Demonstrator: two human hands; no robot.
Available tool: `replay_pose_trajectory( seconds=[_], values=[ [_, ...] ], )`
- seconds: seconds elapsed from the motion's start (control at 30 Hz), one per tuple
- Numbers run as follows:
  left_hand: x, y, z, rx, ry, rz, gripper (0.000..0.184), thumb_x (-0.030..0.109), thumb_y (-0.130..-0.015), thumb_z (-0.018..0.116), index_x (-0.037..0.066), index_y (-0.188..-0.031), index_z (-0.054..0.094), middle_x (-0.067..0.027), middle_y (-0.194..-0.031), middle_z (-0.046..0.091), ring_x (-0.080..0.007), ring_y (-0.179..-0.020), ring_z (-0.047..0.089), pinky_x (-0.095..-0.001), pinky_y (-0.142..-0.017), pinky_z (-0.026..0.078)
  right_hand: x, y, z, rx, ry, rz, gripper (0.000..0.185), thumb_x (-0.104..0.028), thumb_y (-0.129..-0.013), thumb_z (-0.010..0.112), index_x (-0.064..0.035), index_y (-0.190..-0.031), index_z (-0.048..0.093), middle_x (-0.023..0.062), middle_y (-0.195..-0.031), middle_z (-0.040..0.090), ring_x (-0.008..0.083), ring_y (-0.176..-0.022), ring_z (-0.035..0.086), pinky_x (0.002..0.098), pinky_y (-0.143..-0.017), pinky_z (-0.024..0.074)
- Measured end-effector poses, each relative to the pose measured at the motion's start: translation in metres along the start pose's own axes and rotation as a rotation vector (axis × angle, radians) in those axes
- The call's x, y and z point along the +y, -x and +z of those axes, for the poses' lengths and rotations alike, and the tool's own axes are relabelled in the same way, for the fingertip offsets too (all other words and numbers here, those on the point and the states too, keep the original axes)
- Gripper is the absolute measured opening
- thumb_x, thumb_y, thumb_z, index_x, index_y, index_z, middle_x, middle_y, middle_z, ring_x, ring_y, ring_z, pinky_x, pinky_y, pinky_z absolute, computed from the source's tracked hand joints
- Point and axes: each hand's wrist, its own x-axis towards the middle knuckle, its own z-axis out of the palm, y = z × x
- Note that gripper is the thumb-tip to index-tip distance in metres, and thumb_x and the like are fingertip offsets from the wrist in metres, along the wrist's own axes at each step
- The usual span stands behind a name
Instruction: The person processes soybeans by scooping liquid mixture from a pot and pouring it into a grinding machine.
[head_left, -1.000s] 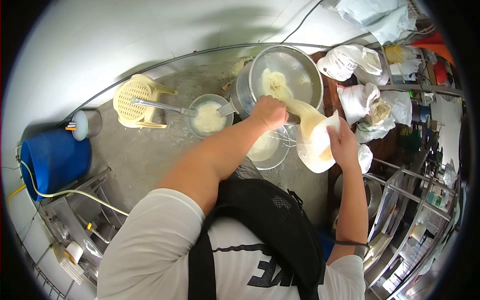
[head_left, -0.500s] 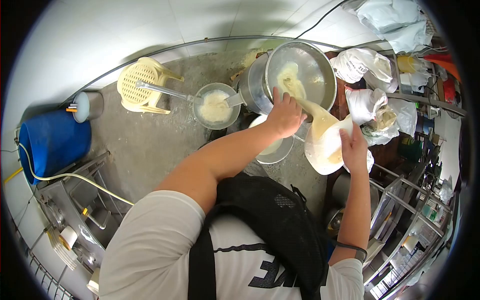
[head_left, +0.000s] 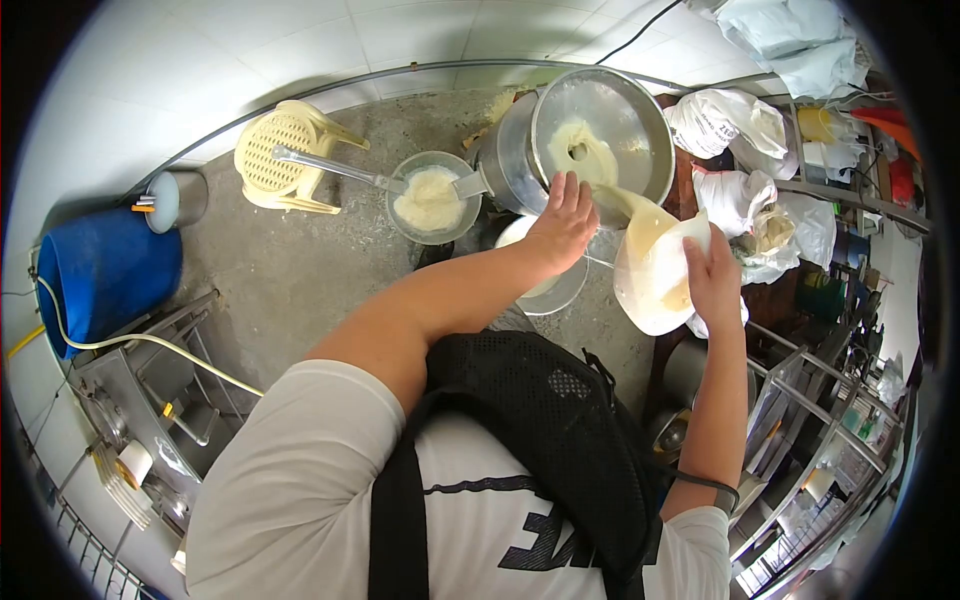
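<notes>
The pot [head_left: 508, 150] stands far, right of centre. Nearer and further right, the container [head_left: 652, 285] tilts toward it, batter [head_left: 645, 212] running between them. The right hand [head_left: 712, 275] grasps the container; the left hand's [head_left: 565, 230] fingers extend, released, near the pot.

From our left hand [head_left: 563, 225], the pot [head_left: 640, 130] blocks 1 o'clock, the container [head_left: 650, 290] in our right hand [head_left: 714, 275] 4 o'clock, the bowl [head_left: 408, 228] with its jutting handle [head_left: 330, 168] 9 o'clock, leaving us open floor [head_left: 300, 280] between 8 and 9.
</notes>
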Motion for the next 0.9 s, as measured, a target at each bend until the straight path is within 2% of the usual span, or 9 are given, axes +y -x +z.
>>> replay_pose_trajectory(
  seconds=[0.1, 0.4, 0.73, 0.8, 0.9],
  values=[
    [0.0, -0.001, 0.001, -0.008, 0.0, 0.012, 0.051, 0.02, -0.09, 0.062, -0.009, -0.132, 0.061, -0.0361, -0.149, 0.044, -0.0593, -0.143, 0.035, -0.0702, -0.121, 0.017, -0.002, -0.001, -0.001, -0.016, -0.007, 0.008, 0.035, -0.021, -0.102, 0.064, 0.0022, -0.128, 0.063, 0.0235, -0.101, 0.073, 0.0371, -0.093, 0.073, 0.0424, -0.085, 0.0551],
    [0.001, -0.003, 0.002, -0.066, 0.005, 0.022, 0.056, 0.019, -0.091, 0.059, -0.01, -0.139, 0.054, -0.0384, -0.154, 0.039, -0.0619, -0.146, 0.03, -0.0689, -0.123, 0.015, -0.003, -0.003, 0.0, -0.014, -0.001, 0.016, 0.035, -0.022, -0.102, 0.064, 0.0017, -0.128, 0.062, 0.0241, -0.101, 0.073, 0.0386, -0.094, 0.073, 0.0429, -0.084, 0.0552],
    [0.002, -0.004, -0.001, -0.041, 0.021, 0.043, 0.056, 0.016, -0.089, 0.06, -0.011, -0.138, 0.054, -0.0402, -0.154, 0.038, -0.064, -0.145, 0.03, -0.0712, -0.122, 0.017, -0.016, -0.009, -0.002, -0.039, 0.029, 0.027, 0.035, -0.024, -0.102, 0.065, 0.0013, -0.127, 0.062, 0.0246, -0.101, 0.073, 0.0403, -0.094, 0.073, 0.0435, -0.084, 0.0558],
    [0.002, -0.005, -0.005, -0.208, -0.073, 0.032, 0.06, 0.021, -0.097, 0.053, -0.006, -0.15, 0.045, -0.0364, -0.162, 0.03, -0.0609, -0.151, 0.022, -0.0693, -0.124, 0.008, -0.014, -0.011, -0.002, -0.057, 0.035, 0.035, 0.036, -0.024, -0.102, 0.065, 0.001, -0.127, 0.062, 0.0245, -0.101, 0.073, 0.0404, -0.095, 0.073, 0.0436, -0.084, 0.0558],
    [0.002, -0.007, 0.0, -0.206, -0.066, 0.027, 0.059, 0.019, -0.098, 0.052, -0.005, -0.152, 0.044, -0.0351, -0.164, 0.027, -0.0603, -0.152, 0.019, -0.0691, -0.124, 0.008, -0.013, -0.013, -0.002, -0.082, 0.019, 0.038, 0.036, -0.026, -0.102, 0.065, 0.0002, -0.127, 0.063, 0.0247, -0.101, 0.073, 0.0411, -0.095, 0.073, 0.0442, -0.084, 0.0556]
  ],
)
